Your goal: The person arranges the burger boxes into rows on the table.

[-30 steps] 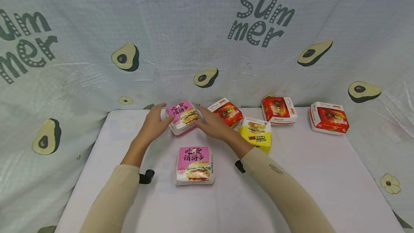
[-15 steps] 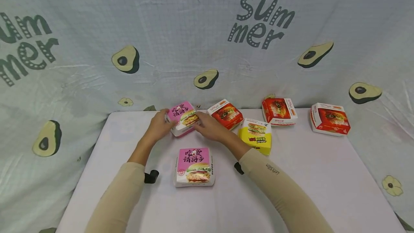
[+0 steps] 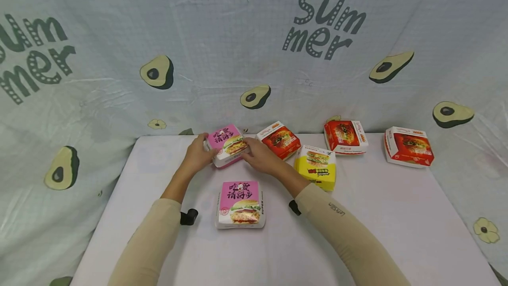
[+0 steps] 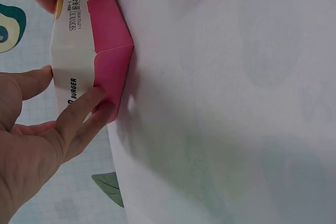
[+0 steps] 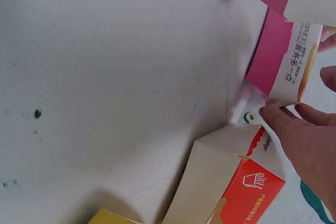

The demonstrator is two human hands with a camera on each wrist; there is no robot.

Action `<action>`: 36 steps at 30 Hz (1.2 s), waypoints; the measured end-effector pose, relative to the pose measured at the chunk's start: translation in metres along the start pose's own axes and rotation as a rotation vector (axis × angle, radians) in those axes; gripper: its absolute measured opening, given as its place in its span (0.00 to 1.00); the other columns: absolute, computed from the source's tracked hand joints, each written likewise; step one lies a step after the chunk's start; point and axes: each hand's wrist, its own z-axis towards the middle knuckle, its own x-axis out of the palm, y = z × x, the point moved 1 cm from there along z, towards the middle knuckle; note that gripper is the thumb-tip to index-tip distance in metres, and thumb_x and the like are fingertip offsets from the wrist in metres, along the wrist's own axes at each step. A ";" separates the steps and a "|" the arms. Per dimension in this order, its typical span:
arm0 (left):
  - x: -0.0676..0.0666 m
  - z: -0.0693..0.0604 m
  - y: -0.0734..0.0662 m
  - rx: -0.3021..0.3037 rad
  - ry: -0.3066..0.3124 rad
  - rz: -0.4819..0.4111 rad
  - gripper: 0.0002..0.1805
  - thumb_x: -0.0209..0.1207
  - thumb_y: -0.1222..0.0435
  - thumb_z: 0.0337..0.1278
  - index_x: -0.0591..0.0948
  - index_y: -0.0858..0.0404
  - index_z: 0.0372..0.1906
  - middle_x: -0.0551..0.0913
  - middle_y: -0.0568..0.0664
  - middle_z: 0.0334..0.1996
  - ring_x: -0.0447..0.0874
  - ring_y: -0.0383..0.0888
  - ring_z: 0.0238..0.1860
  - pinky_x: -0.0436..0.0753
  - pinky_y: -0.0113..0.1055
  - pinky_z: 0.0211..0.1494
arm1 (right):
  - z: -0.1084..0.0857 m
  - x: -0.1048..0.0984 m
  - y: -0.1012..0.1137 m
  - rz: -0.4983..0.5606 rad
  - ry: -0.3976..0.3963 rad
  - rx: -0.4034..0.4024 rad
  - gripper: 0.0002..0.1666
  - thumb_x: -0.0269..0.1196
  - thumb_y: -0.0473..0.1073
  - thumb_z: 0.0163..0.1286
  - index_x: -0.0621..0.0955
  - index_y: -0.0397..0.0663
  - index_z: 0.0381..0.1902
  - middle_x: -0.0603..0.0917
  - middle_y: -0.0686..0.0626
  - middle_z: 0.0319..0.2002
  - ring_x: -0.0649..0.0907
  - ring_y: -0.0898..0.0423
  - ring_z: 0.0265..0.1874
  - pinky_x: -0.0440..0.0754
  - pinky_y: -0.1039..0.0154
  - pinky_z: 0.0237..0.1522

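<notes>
At the far left of the table, a pink-and-white burger box (image 3: 227,144) stands between both hands, turned at an angle. My left hand (image 3: 198,154) grips its left side, thumb at the top edge and fingers against the side wall, as the left wrist view shows on the box (image 4: 73,45). My right hand (image 3: 263,157) holds the opposite side; in the right wrist view its fingertips touch a corner of the box (image 5: 275,51). Nearer the person lies a second pink burger box (image 3: 240,206), printed side up and untouched.
A red burger box (image 3: 279,140) is just right of the right hand, with a yellow burger box (image 3: 316,167) beside the right forearm. Two more red boxes, one (image 3: 345,137) and another (image 3: 409,147), sit along the back. A cloth (image 3: 214,56) hangs behind the white table (image 3: 381,215).
My left hand has shifted slightly right and now sits closer around the pink box's left side. My right hand has come down a little at its right side. The other boxes stay put.
</notes>
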 end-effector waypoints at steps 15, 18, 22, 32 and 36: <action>0.002 -0.002 0.006 0.010 0.029 -0.080 0.40 0.61 0.64 0.72 0.55 0.67 0.80 0.59 0.65 0.79 0.74 0.63 0.68 0.86 0.48 0.59 | 0.003 0.004 -0.005 -0.004 -0.017 0.003 0.39 0.58 0.46 0.80 0.59 0.42 0.81 0.65 0.43 0.79 0.65 0.47 0.79 0.64 0.50 0.78; 0.002 -0.002 0.007 0.028 0.043 -0.087 0.40 0.61 0.64 0.72 0.55 0.66 0.80 0.59 0.65 0.79 0.75 0.63 0.68 0.86 0.48 0.59 | 0.002 0.003 -0.006 0.008 -0.028 0.023 0.38 0.57 0.46 0.80 0.59 0.44 0.81 0.66 0.44 0.78 0.66 0.48 0.78 0.65 0.50 0.78; 0.003 -0.003 0.007 0.039 0.049 -0.090 0.40 0.61 0.65 0.72 0.55 0.67 0.81 0.58 0.64 0.80 0.76 0.63 0.68 0.86 0.48 0.59 | 0.002 0.003 -0.007 0.015 -0.043 0.045 0.37 0.57 0.47 0.81 0.60 0.47 0.81 0.68 0.45 0.77 0.70 0.49 0.75 0.69 0.50 0.76; 0.005 -0.004 0.006 0.049 0.076 -0.075 0.41 0.60 0.65 0.72 0.53 0.64 0.82 0.56 0.63 0.81 0.74 0.64 0.69 0.86 0.49 0.59 | -0.004 0.003 -0.011 0.033 -0.081 0.046 0.32 0.59 0.46 0.80 0.67 0.46 0.77 0.77 0.45 0.67 0.78 0.52 0.53 0.81 0.56 0.55; 0.005 -0.006 0.005 0.056 0.083 -0.053 0.41 0.60 0.65 0.72 0.54 0.64 0.82 0.57 0.63 0.81 0.73 0.64 0.70 0.85 0.49 0.60 | -0.009 0.003 -0.010 0.057 -0.089 0.061 0.31 0.60 0.46 0.79 0.68 0.46 0.75 0.76 0.44 0.71 0.79 0.51 0.62 0.81 0.53 0.63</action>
